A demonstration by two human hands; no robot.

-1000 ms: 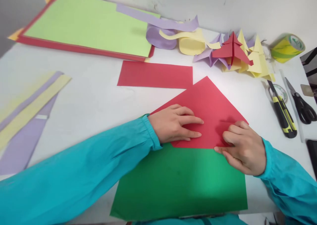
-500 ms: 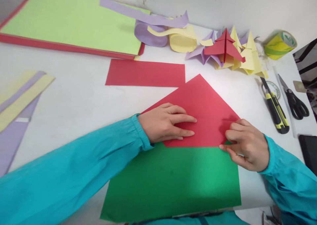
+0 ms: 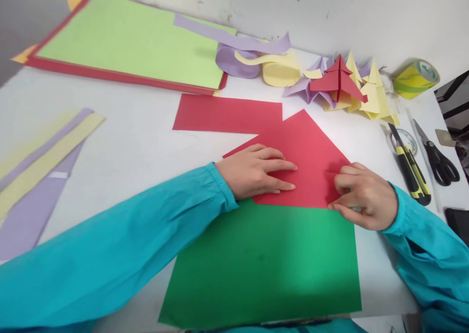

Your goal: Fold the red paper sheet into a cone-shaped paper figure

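Observation:
A folded sheet of red paper (image 3: 308, 140), its peak pointing away from me, lies over the top part of a green sheet (image 3: 271, 259). My left hand (image 3: 256, 170) rests flat on the red paper with its fingers stretched out and slightly spread. At the paper's lower right corner, my right hand (image 3: 362, 196) is curled, thumb and finger pinched on the edge. The fingers cover part of that corner. Just behind the red paper is a red rectangular strip of paper (image 3: 227, 114).
Green paper (image 3: 139, 44) lies on a red-edged stack at the back left. Folded paper planes (image 3: 339, 78), curled strips (image 3: 280, 71) and a tape roll (image 3: 415, 78) line the wall. A utility knife (image 3: 410, 169) and scissors (image 3: 437, 159) are right; yellow and purple strips (image 3: 54, 162) left.
The camera view has shifted a little, so most things sit further right in it. My left hand stays flat on the red paper, and my right hand keeps to its lower right corner.

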